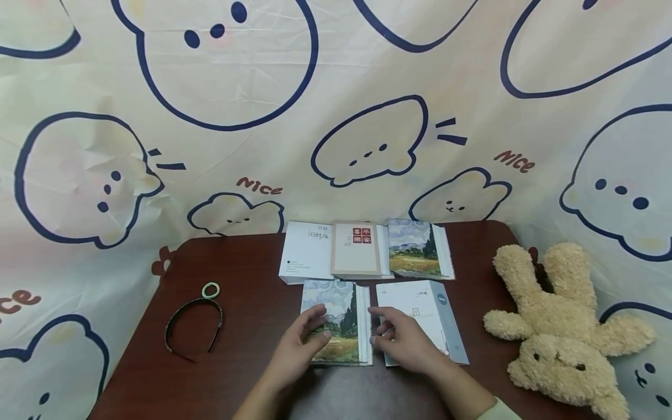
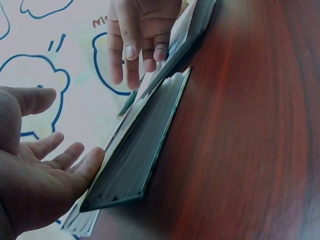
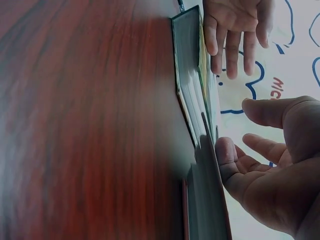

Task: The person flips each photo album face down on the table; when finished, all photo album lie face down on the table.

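Observation:
A book with a painted landscape cover point(image 1: 336, 309) lies near the front of the table, its page edges along the right side. My left hand point(image 1: 300, 349) is over its left part, fingers loosely bent. In the left wrist view the little-finger side of that hand point(image 2: 50, 175) is right at the book's edge point(image 2: 132, 165). Beside it lies a white book with a blue-grey strip point(image 1: 420, 297). My right hand point(image 1: 406, 344) overlaps this white book, thumb and fingers apart with nothing between them. In the right wrist view its fingertips are close over the cover.
Behind stand in a row a white book point(image 1: 304, 251), a beige book with red characters point(image 1: 356, 256) and another landscape book point(image 1: 412, 248). A black headband point(image 1: 173, 321) and a pale green ring point(image 1: 211, 284) lie left. A teddy bear point(image 1: 556, 321) lies at the right edge.

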`<state>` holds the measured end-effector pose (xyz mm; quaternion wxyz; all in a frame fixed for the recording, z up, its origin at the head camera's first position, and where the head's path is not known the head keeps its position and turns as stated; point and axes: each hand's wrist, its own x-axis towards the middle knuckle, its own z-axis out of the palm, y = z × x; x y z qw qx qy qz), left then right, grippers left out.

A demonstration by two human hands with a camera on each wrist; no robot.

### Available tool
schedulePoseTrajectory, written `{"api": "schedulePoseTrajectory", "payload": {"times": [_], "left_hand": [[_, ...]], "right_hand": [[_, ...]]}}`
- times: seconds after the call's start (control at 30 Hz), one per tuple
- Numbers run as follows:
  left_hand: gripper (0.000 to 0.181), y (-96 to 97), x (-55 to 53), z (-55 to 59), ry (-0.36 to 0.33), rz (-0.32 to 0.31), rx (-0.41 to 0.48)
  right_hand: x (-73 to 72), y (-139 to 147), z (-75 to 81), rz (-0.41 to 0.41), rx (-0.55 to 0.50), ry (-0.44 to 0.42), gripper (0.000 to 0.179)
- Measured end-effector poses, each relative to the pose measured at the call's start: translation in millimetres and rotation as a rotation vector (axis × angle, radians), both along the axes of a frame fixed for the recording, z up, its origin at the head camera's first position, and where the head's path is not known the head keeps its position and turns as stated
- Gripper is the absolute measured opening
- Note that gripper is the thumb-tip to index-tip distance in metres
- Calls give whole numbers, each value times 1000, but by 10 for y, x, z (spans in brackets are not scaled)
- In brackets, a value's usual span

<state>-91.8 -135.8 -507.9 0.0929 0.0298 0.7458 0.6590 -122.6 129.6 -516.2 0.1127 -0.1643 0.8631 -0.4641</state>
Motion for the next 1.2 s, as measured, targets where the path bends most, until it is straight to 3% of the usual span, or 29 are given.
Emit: {"api": "schedulePoseTrajectory", "payload": {"times": [0.4, 0.83, 1.2], "left_hand": [[60, -237, 34, 35, -9, 108, -37], [61, -370, 48, -39, -56, 185, -51], [64, -355, 59, -73, -118, 150, -29]], "right_hand": [[-43, -186, -24, 82, -15, -22, 56], [-41, -319, -61, 102, 12, -5, 60], [-56, -356, -42, 131, 39, -21, 58]]}}
